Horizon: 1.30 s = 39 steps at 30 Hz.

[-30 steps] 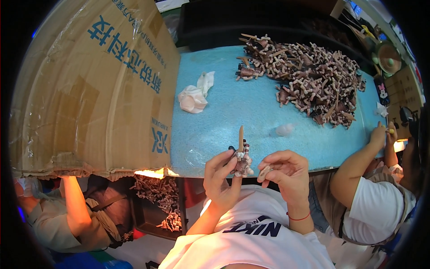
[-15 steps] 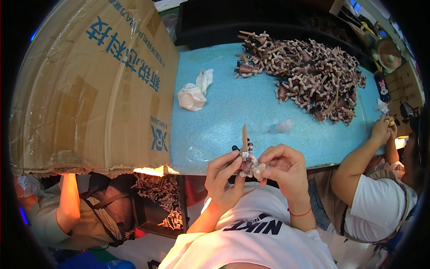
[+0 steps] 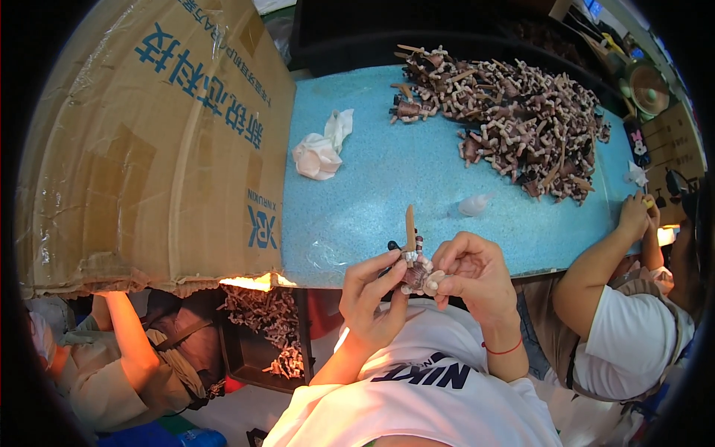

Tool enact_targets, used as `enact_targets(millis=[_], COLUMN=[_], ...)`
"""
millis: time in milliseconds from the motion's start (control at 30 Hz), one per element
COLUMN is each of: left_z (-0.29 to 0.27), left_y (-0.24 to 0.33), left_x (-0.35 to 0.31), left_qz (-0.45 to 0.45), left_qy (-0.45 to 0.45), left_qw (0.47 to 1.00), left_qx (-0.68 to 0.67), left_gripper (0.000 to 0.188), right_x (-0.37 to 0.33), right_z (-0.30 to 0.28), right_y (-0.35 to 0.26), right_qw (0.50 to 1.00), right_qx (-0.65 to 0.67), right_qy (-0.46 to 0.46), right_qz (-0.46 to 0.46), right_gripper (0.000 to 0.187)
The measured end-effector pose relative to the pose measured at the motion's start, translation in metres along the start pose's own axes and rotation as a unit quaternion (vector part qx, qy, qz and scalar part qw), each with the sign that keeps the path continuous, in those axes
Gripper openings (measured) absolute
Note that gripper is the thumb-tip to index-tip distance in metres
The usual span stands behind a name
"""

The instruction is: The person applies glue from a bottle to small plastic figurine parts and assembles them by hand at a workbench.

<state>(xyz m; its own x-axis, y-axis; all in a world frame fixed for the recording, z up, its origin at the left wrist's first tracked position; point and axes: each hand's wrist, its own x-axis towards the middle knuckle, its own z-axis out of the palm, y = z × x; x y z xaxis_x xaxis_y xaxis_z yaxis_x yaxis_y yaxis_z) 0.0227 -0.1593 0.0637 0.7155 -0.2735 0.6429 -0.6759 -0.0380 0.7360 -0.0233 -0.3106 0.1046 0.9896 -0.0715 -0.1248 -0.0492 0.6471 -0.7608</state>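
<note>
Above my lap, near the table's front edge, my left hand [image 3: 372,298] is closed around a small painted figurine [image 3: 414,273]. The figurine has a brownish body, striped limbs and a long tan blade-like piece [image 3: 410,227] pointing up. My right hand [image 3: 480,279] pinches a small pale rounded part [image 3: 433,281] at the figurine's lower right. Whether that part is attached or only touching, I cannot tell. Farther back on the blue table [image 3: 357,208] lies a big heap of similar figurines [image 3: 529,130].
A large cardboard box [image 3: 149,164] fills the left side. Crumpled tissue [image 3: 319,155] and a small translucent bottle [image 3: 475,205] lie on the table. A black bin [image 3: 257,357] of parts stands low at left. Co-workers sit on both sides, one in a white sleeve [image 3: 625,343] at right.
My hands stay almost in place; the pale part at my right fingertips shows a rounder side. At left, the co-worker's arm has shifted right.
</note>
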Motion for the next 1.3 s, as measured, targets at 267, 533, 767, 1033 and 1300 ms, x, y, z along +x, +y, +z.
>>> enact_targets(millis=[267,533,767,1033,1300], left_z=[0.000,0.000,-0.002,-0.005,-0.003], left_y=[0.003,0.000,0.007,0.010,0.011], left_x=[0.001,-0.001,0.010,0.013,0.014], left_qz=[-0.021,-0.076,-0.156,-0.152,-0.108], left_qy=[-0.002,-0.010,-0.047,-0.045,-0.031], left_qw=[0.999,0.989,0.956,0.958,0.979], left_qx=[-0.037,-0.124,-0.245,-0.240,-0.172], left_gripper=[0.040,0.044,0.050,0.045,0.042], right_x=[0.000,-0.002,-0.002,-0.008,-0.014], right_z=[-0.002,0.002,0.009,0.006,0.008], right_y=[0.007,0.006,0.006,0.009,0.002], right_qw=[0.999,0.999,0.991,0.986,0.981], right_qx=[0.037,-0.020,-0.082,-0.121,-0.159], right_qy=[0.003,0.023,0.083,0.037,0.030], right_qz=[0.009,-0.024,-0.063,-0.107,-0.108], right_gripper=[0.019,0.018,0.021,0.015,0.013])
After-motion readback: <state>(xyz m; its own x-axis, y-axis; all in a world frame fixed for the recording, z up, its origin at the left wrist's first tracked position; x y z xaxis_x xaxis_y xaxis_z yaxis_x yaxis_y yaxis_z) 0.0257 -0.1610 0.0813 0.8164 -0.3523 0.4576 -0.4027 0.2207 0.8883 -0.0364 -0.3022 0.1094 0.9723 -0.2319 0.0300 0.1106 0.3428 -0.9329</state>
